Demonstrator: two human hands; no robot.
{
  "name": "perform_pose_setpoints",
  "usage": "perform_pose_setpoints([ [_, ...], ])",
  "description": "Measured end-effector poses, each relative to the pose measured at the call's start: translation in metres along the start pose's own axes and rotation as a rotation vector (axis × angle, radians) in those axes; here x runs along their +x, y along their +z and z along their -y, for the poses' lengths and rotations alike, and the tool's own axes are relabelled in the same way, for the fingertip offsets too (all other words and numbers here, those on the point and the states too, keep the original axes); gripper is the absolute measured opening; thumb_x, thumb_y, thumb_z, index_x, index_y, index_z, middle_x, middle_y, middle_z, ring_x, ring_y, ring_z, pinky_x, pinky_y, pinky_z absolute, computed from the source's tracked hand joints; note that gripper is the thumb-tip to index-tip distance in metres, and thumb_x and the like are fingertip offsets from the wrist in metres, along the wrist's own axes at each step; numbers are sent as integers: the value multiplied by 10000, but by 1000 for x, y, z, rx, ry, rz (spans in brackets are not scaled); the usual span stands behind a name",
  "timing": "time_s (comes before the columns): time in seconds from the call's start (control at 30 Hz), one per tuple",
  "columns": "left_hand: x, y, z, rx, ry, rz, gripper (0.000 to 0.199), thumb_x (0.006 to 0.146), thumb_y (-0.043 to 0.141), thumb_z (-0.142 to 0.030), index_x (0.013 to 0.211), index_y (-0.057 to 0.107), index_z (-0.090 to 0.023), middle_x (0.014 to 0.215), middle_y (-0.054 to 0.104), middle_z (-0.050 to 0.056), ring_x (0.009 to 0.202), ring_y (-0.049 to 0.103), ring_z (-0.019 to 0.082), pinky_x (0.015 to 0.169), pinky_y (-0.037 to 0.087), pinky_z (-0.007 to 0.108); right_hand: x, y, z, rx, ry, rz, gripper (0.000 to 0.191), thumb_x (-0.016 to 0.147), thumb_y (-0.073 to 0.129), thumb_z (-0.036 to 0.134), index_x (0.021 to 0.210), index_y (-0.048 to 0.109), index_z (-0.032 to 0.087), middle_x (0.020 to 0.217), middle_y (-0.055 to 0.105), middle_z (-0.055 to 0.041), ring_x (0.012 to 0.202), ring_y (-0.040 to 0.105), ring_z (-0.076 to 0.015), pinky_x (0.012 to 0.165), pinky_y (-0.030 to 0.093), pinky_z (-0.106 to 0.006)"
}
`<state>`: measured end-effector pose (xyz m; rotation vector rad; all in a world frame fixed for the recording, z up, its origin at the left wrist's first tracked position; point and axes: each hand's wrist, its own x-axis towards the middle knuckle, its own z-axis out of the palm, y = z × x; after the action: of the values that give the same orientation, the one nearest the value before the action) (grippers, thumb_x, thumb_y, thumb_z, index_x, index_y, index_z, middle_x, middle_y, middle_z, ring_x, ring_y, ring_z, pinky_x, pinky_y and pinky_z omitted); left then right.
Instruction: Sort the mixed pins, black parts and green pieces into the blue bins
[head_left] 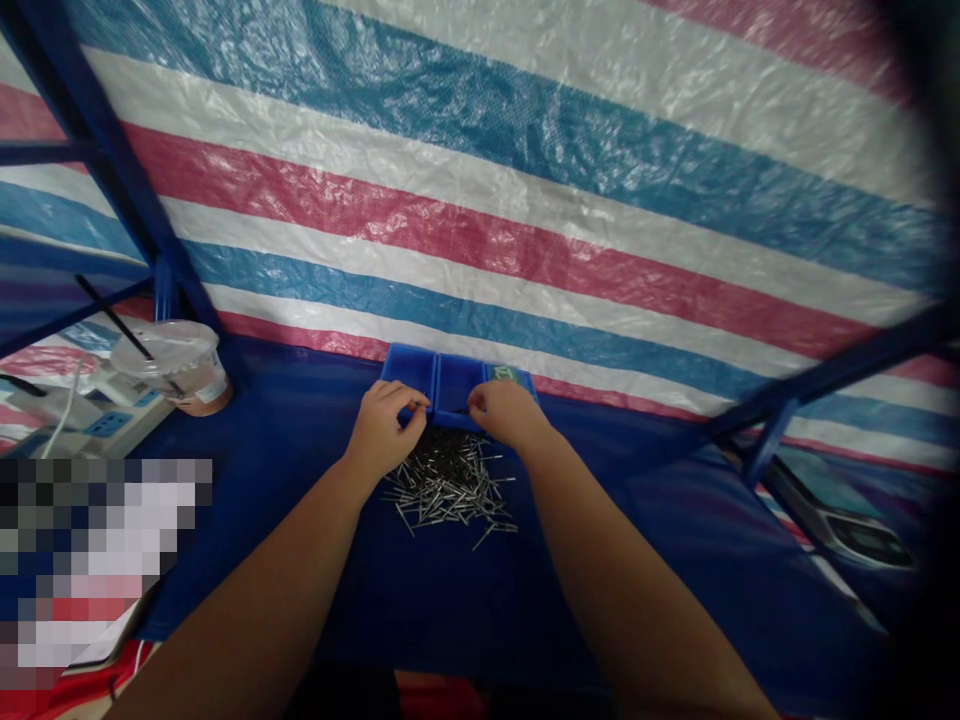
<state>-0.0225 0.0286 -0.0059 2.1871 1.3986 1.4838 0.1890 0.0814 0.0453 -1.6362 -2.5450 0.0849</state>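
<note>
A heap of short, thin silver metal pins [450, 495] lies on the blue table, with a darker patch at its far side. Behind the heap stand small blue bins side by side: a left bin [411, 365], a middle bin [459, 374] and a right bin [529, 383]. My left hand [384, 425] is at the near edge of the left bin, thumb and fingers pinched together. By the near right part of the middle bin, my right hand [511, 412] has its fingers curled in a pinch. Whatever either hand holds is too small to make out.
At the left, a lidded plastic cup [202, 385] with a black straw stands beside a power strip [124, 425]. Striped plastic sheeting [487, 235] hangs behind the bins. A dark blue frame bar [825, 375] and a scale-like device [855, 525] are at the right.
</note>
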Motion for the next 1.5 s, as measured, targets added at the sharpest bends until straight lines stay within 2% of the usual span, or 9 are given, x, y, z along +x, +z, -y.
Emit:
perform_pose_setpoints([
  [0.17, 1, 0, 1, -22, -4, -22, 145, 838, 602, -107, 875, 694, -214, 772, 657, 7, 809, 612, 203, 846, 466, 399, -12, -10, 7, 42, -90, -18, 169, 797, 623, 129, 853, 774, 179, 844, 746, -83, 805, 671, -211, 786, 503, -338],
  [0.33, 1, 0, -1, -7, -13, -7, 145, 838, 601, -109, 877, 697, -211, 770, 647, 11, 808, 593, 207, 836, 465, 396, -33, -13, 20, 150, -195, 247, 179, 757, 719, 176, 920, 767, 232, 787, 733, -15, 695, 645, -164, 643, 457, -281],
  [0.53, -1, 3, -2, 11, -30, 6, 124, 856, 596, -143, 864, 696, -217, 718, 617, 8, 789, 590, 210, 805, 459, 389, -31, 2, 31, 122, -217, 286, 187, 714, 737, 134, 853, 774, 254, 746, 712, -14, 618, 609, -146, 562, 403, -271],
  [0.73, -2, 4, -1, 28, -33, 10, 113, 868, 589, -164, 862, 686, -222, 699, 594, 3, 759, 584, 202, 790, 464, 384, -29, 0, 30, 97, -230, 254, 175, 710, 661, 67, 731, 745, 218, 691, 693, -31, 635, 608, -161, 578, 412, -285],
  [0.87, -1, 4, -2, 19, -22, 5, 114, 869, 586, -163, 865, 686, -218, 693, 591, -2, 734, 578, 192, 778, 463, 379, -28, -9, 18, 250, -246, 227, 156, 738, 637, 93, 751, 735, 214, 705, 696, -8, 636, 609, -136, 611, 442, -268],
  [1.0, -1, 4, -2, 9, -21, -8, 119, 856, 594, -147, 865, 689, -219, 699, 595, -3, 738, 581, 189, 774, 461, 375, -20, -17, 1, 423, -225, 100, 150, 809, 598, 132, 839, 726, 203, 750, 709, -1, 671, 629, -124, 654, 474, -256],
  [1.17, -2, 5, -1, 6, -29, -1, 122, 853, 596, -147, 867, 689, -225, 702, 606, -3, 739, 592, 192, 781, 469, 380, -12, -11, -12, 301, -107, -45, 174, 797, 615, 146, 893, 751, 195, 833, 737, -35, 749, 657, -166, 733, 499, -304],
  [1.37, -2, 4, 0, 18, -28, 10, 111, 864, 590, -169, 861, 686, -225, 708, 614, 1, 740, 598, 193, 791, 473, 384, -11, -1, -6, 173, -101, 29, 205, 818, 607, 161, 924, 778, 200, 896, 762, -64, 844, 686, -217, 820, 517, -357],
  [1.5, -1, 4, 0, 18, -26, 12, 119, 858, 592, -153, 863, 686, -226, 711, 613, -3, 740, 598, 190, 793, 470, 380, -13, -5, -4, 162, -127, 27, 231, 824, 608, 149, 974, 778, 193, 946, 761, -75, 891, 684, -222, 848, 513, -356],
])
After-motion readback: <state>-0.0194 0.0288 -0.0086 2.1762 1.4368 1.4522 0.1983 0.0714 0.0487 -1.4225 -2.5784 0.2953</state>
